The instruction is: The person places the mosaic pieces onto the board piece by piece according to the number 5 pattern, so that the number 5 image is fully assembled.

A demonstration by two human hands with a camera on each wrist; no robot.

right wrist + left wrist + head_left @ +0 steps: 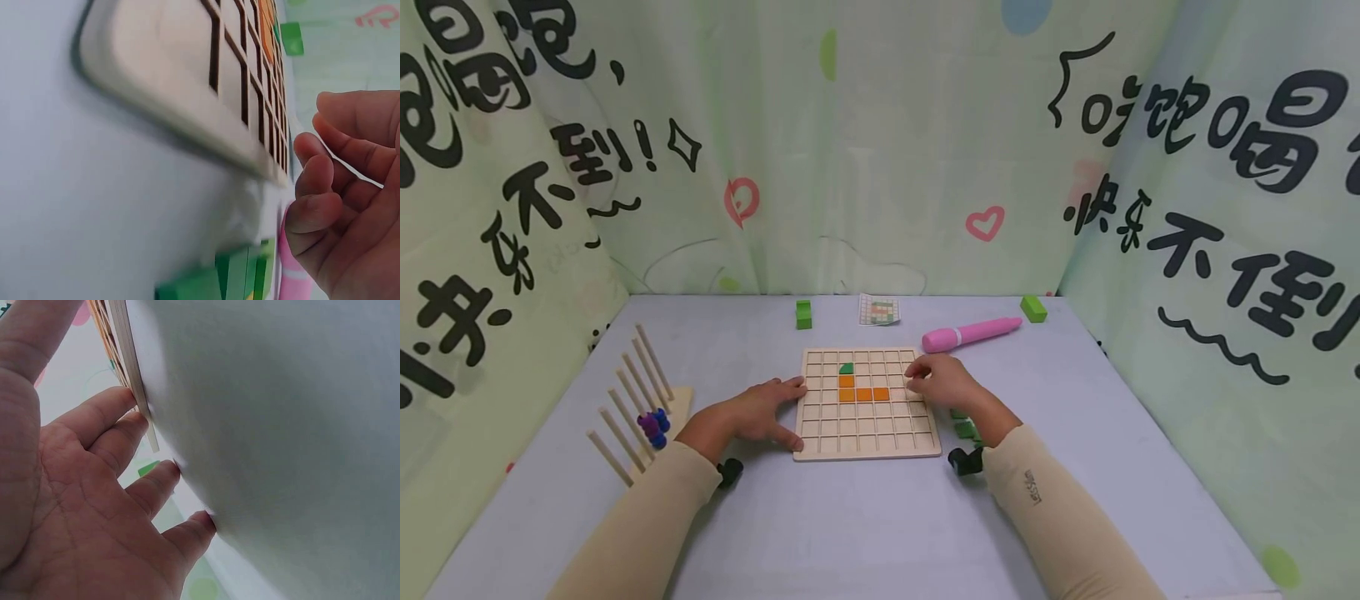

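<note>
A wooden grid board [867,433] lies flat in the middle of the table. Several orange tiles [862,393] sit in its cells in an L shape, with one green tile [846,367] above them. My left hand [771,412] lies flat on the table, its straight fingertips [128,400] touching the board's left edge [134,375]. My right hand [928,379] hovers over the board's right edge with its fingers [315,181] curled; I see nothing held in them. Small green pieces [964,427] lie beside my right wrist.
A pink marker [970,333], two green blocks [803,313] [1033,308] and a pattern card [879,309] lie behind the board. A wooden peg rack [632,408] with purple and blue beads [653,425] stands at the left. Printed curtains wall in the table.
</note>
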